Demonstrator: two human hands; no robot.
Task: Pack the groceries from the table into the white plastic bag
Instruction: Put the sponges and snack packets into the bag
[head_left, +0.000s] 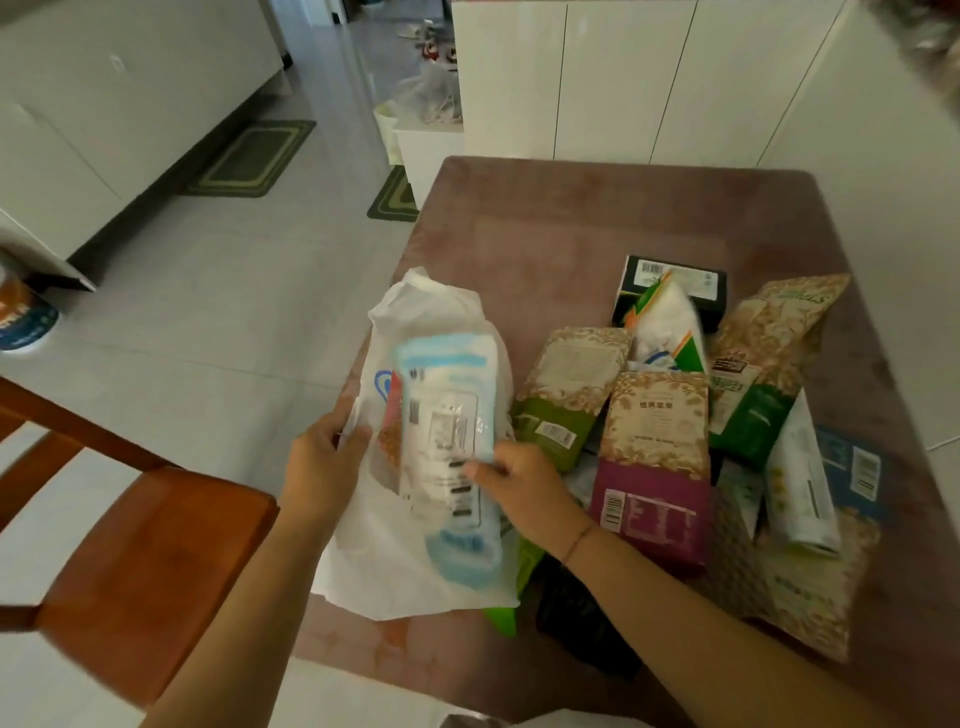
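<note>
A white plastic bag (410, 566) lies at the left edge of the brown table (545, 228), its top pointing away from me. My left hand (319, 462) grips the bag's left side. My right hand (519, 480) holds a blue and white packet (449, 441) by its right edge, over the bag. Whether the packet is partly inside the bag I cannot tell. To the right lie several grocery packs: a purple-bottomed pouch (654, 467), a green-bottomed pouch (571, 395), a dark box (670, 283) and more bags.
A wooden chair (130, 545) stands left of the table, close to my left arm. White cabinets (649, 78) rise behind the table. Green mats (254, 156) lie on the tiled floor. More packs (800, 478) crowd the table's right side.
</note>
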